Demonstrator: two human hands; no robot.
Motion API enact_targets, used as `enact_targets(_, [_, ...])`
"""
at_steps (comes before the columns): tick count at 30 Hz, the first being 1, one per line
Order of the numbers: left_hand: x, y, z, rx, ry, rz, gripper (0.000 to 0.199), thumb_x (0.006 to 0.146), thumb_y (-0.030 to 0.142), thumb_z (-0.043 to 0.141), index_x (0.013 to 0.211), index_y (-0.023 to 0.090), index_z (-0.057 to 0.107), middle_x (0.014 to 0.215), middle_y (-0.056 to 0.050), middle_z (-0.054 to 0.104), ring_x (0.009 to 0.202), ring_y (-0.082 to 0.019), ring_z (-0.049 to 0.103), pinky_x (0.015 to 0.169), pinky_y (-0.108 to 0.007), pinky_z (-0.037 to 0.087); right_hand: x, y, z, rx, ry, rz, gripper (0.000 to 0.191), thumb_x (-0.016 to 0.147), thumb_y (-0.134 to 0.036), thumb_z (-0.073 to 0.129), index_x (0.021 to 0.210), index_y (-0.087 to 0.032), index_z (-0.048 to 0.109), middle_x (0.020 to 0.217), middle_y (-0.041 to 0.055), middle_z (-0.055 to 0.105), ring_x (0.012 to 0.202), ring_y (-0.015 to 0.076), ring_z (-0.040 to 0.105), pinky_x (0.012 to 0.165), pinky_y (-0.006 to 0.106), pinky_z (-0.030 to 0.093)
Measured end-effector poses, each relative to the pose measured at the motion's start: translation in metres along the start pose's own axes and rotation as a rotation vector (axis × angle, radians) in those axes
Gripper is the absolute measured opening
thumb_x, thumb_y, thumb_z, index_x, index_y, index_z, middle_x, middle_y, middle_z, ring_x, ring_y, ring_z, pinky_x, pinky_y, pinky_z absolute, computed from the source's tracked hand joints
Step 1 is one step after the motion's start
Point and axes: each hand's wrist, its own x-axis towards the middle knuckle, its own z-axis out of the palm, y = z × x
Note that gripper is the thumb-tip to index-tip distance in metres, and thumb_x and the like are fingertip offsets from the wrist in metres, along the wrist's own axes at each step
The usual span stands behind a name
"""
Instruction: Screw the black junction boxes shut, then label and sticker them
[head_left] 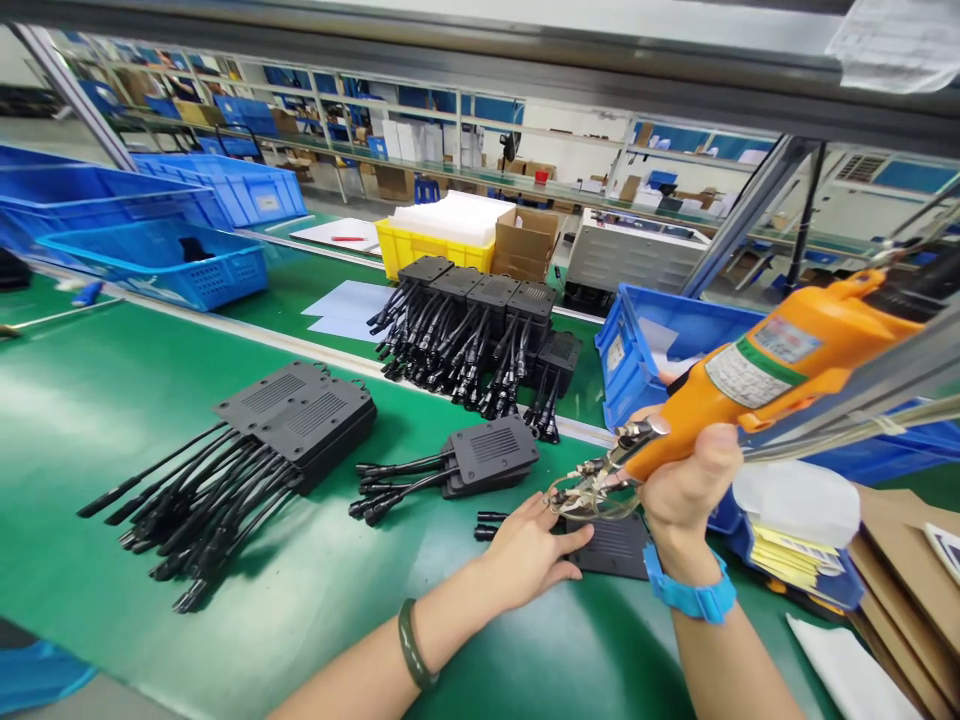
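Note:
My right hand (694, 485) is wrapped round an orange electric screwdriver (780, 350), which slants down to the left. Its tip, with metal fittings and a thin clear hose, is over a flat black box (611, 548) on the green mat; whether the bit touches the box I cannot tell. On the near left edge of that box rests my left hand (529, 550), fingers stretched and slightly apart, hiding part of it and its cables. Just behind lie stacked black boxes (495, 450) with short connector cables. A larger stack (300, 410) sits to the left.
Many cabled black boxes (487, 295) are piled at the back. Behind them is a yellow bin (435, 250). Blue crates stand at left (217, 275) and right (619, 350). Cardboard sheets (892, 560) lie at right; a metal beam (480, 75) crosses above.

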Motion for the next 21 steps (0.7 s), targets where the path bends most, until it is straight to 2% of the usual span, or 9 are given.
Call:
enact_targets(3, [0.000,0.001,0.000,-0.001,-0.001,-0.018,0.061,0.077,0.047,0.078,0.132,0.029,0.059,0.135,-0.013,0.058,0.136,-0.033,0.042,0.107,-0.048,0.042,-0.001,0.002,0.000,0.003,-0.021,0.009,0.046,0.090,-0.057,0.042,0.078,-0.018,0.063,0.054,-0.0016,0.059,0.033,0.0140,0.049,0.031,0.026,0.038])
enact_targets(10, [0.001,0.001,0.000,-0.005,-0.007,-0.029,0.060,0.077,0.049,0.078,0.131,0.030,0.060,0.128,-0.012,0.063,0.134,-0.032,0.045,0.106,-0.046,0.042,-0.002,0.003,0.002,-0.102,0.008,-0.106,0.051,0.092,-0.059,0.041,0.065,-0.020,0.059,0.053,-0.0005,0.058,0.044,0.0146,0.054,0.041,0.027,0.043])
enact_targets(14, [0.002,0.000,0.001,-0.014,-0.011,-0.037,0.063,0.074,0.048,0.080,0.131,0.031,0.060,0.129,-0.011,0.063,0.130,-0.032,0.049,0.106,-0.045,0.043,-0.008,0.005,0.004,-0.102,-0.027,-0.103,0.052,0.091,-0.061,0.042,0.063,-0.020,0.058,0.050,-0.0001,0.055,0.044,0.0156,0.054,0.038,0.026,0.039])
enact_targets(16, [0.002,-0.001,0.002,-0.021,-0.011,-0.037,0.061,0.075,0.048,0.080,0.131,0.031,0.061,0.129,-0.010,0.063,0.131,-0.031,0.049,0.108,-0.045,0.041,-0.013,0.007,0.004,-0.064,-0.035,-0.074,0.050,0.091,-0.060,0.042,0.069,-0.019,0.060,0.050,-0.0001,0.056,0.039,0.0147,0.051,0.035,0.026,0.036])
enact_targets(19, [0.002,-0.001,0.003,-0.045,-0.030,-0.039,0.053,0.080,0.046,0.076,0.129,0.030,0.062,0.128,-0.007,0.065,0.133,-0.029,0.046,0.112,-0.046,0.035,-0.018,0.003,-0.001,-0.005,-0.053,-0.024,0.047,0.086,-0.062,0.044,0.087,-0.019,0.062,0.053,-0.0008,0.057,0.037,0.0161,0.049,0.034,0.028,0.038])
enact_targets(21, [0.002,0.001,0.001,-0.058,-0.042,-0.042,0.049,0.082,0.044,0.075,0.127,0.030,0.063,0.130,-0.007,0.063,0.134,-0.029,0.044,0.114,-0.047,0.032,-0.015,-0.007,-0.008,-0.006,-0.052,0.004,0.053,0.081,-0.066,0.044,0.097,-0.019,0.061,0.053,-0.0020,0.055,0.038,0.0172,0.048,0.035,0.030,0.039])
